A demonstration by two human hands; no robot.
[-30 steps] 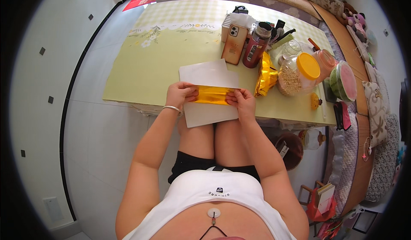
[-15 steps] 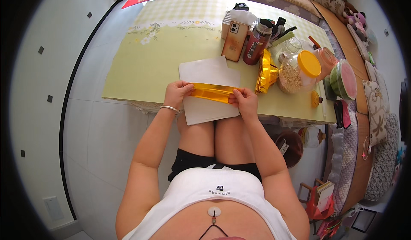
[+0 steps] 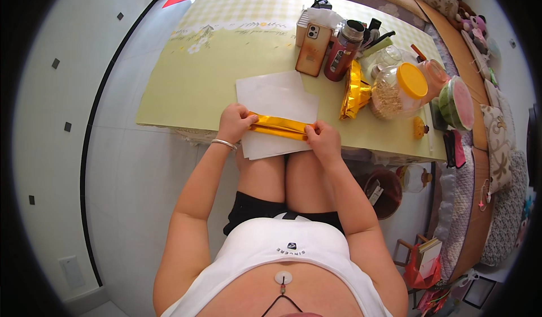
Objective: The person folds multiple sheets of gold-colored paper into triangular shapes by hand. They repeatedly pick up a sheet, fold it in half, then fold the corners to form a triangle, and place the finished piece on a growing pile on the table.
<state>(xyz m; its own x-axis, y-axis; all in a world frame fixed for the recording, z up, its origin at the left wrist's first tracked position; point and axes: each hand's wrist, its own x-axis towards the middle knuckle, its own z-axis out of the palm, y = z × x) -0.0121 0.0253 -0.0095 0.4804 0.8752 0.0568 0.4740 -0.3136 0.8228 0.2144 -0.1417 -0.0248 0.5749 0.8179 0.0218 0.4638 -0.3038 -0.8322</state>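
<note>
A strip of shiny gold foil paper (image 3: 279, 127), folded lengthwise, is stretched between my two hands. My left hand (image 3: 235, 123) pinches its left end between thumb and fingers. At the right end my right hand (image 3: 324, 139) grips it the same way, a little lower. Beneath the strip lie white paper sheets (image 3: 276, 91), overlapping at an angle and reaching past the table's near edge over my thighs. Right of the sheets stands a bundle of folded gold foil (image 3: 354, 94), touched by neither hand.
The table (image 3: 186, 91) has a pale green cover. Toward its right are a phone (image 3: 314, 48) leaning upright, a red flask (image 3: 342, 51), a clear jar with a yellow lid (image 3: 390, 94), and a cut watermelon (image 3: 456, 103). A brown bin (image 3: 385, 195) stands below on the floor.
The gold strip has become narrower, its long edges folded closer together. My right hand has shifted slightly down, and the strip tilts a bit more.
</note>
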